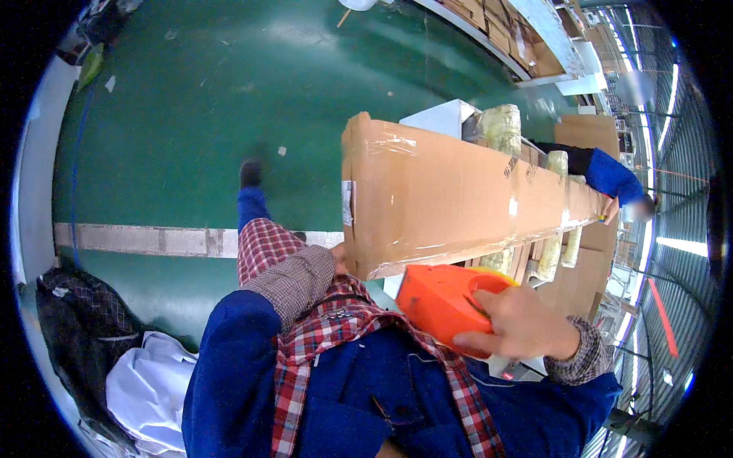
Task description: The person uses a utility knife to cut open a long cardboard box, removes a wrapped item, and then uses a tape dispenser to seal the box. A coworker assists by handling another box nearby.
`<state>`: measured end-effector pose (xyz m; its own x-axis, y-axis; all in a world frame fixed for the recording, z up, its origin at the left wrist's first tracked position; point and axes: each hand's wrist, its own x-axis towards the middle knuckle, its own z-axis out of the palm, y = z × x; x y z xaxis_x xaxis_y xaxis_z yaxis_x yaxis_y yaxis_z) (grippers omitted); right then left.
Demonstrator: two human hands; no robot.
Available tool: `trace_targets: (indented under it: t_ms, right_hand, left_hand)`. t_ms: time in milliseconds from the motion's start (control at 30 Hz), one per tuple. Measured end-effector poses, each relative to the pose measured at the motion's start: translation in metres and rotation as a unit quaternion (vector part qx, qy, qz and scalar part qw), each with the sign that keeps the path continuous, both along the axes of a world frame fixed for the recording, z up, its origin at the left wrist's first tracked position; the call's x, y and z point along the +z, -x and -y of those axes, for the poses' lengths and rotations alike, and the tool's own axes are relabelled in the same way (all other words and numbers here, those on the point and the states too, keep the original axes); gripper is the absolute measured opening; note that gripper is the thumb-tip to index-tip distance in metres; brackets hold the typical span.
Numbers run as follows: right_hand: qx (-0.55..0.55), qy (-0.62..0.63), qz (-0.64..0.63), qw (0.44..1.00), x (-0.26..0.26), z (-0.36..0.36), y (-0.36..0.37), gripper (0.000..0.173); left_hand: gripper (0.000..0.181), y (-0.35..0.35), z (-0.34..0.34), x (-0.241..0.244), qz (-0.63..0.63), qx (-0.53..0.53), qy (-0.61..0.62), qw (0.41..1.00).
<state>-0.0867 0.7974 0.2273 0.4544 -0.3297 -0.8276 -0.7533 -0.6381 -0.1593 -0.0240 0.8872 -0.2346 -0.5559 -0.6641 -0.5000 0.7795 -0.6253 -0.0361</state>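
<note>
A long cardboard carton (446,194) stretches away from me to the right, with clear tape along its edges and a label on its near end. My left hand (340,259) is at the lower corner of that near end; its fingers are hidden between sleeve and carton. In my right hand (515,323) is an orange plastic tool (441,303) with an oval grip opening and a yellow edge, which looks like a handheld tape dispenser. It is close to my chest, just beside the carton's near edge.
Under the carton are film-wrapped support bars (498,129) of a stand. A co-worker in blue (615,172) leans over its far end, a hand on it. A shelf with flat cardboard (487,28) stands beyond the green floor (172,114). White cloth (149,395) and dark fabric (80,320) lie at left.
</note>
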Motion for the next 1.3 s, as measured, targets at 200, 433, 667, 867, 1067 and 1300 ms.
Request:
trace_targets:
  t_ms: [200, 433, 667, 867, 1067, 1300]
  right_hand:
    - [-0.003, -0.004, -0.166, 0.986, -0.061, 0.039, 0.025, 0.054]
    - [0.17, 0.004, -0.122, 0.978, -0.093, 0.037, -0.005, 0.034]
    - [0.084, 0.137, -0.14, 0.977, -0.065, 0.027, 0.042, 0.033]
    - [-0.178, 0.193, 0.181, 0.948, -0.063, -0.026, 0.08, 0.058]
    - [-0.259, 0.292, 0.347, 0.853, -0.106, -0.093, 0.056, 0.055]
    - [-0.318, 0.353, 0.4, 0.784, -0.128, -0.118, -0.024, 0.045]
  left_hand:
    - [0.028, -0.007, -0.007, -0.001, 0.122, -0.076, 0.041, 0.989]
    - [0.044, -0.068, 0.005, 0.097, 0.764, 0.149, 0.285, 0.559]
    - [0.056, -0.033, 0.023, 0.164, 0.623, -0.083, 0.724, 0.286]
    - [0.048, -0.02, 0.06, 0.187, 0.45, -0.185, 0.622, 0.613]
    - [0.031, -0.097, 0.093, 0.24, 0.09, -0.208, 0.493, 0.84]
    - [0.025, -0.167, 0.118, 0.275, 0.144, -0.294, 0.638, 0.697]
